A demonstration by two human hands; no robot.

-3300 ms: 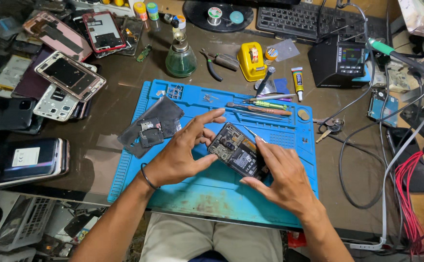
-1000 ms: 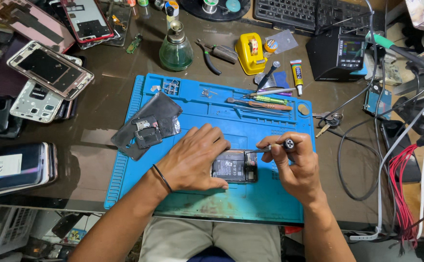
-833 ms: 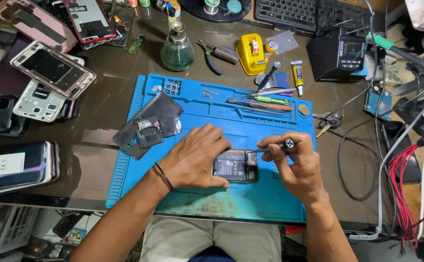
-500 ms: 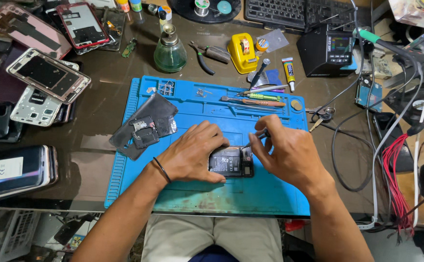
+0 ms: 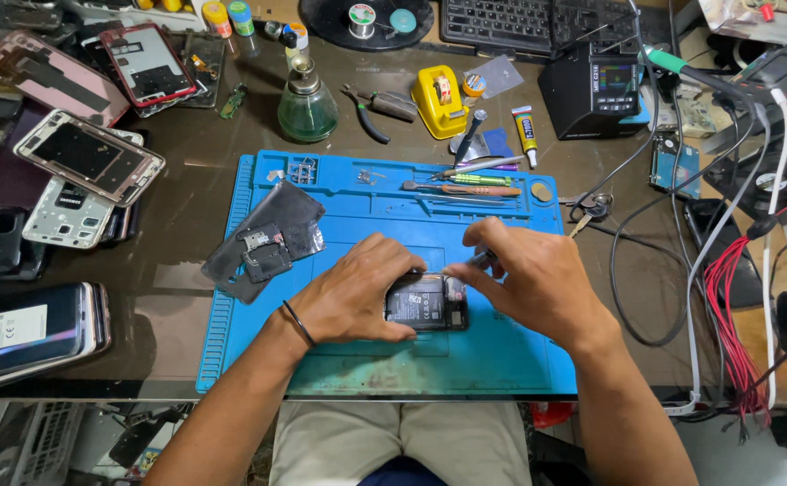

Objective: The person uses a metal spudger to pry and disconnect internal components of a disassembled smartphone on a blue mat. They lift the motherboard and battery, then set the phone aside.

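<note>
My left hand (image 5: 357, 292) clamps the opened phone (image 5: 426, 301) flat on the blue mat (image 5: 520, 360), fingers curled over its left end, just front of mat centre. My right hand (image 5: 533, 283) is closed round a thin tool (image 5: 481, 259), tip down at the phone's upper right edge. Loose back cover (image 5: 267, 238) lies at mat's left edge; tweezers and screwdrivers (image 5: 465, 180) along its far edge.

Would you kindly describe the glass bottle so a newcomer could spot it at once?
Start at the blue work mat. Just beyond its far left corner, on the dark table, stands the green glass bottle. Its round, bulbous body and metal pump top set it apart from the pliers and yellow box beside it.
</note>
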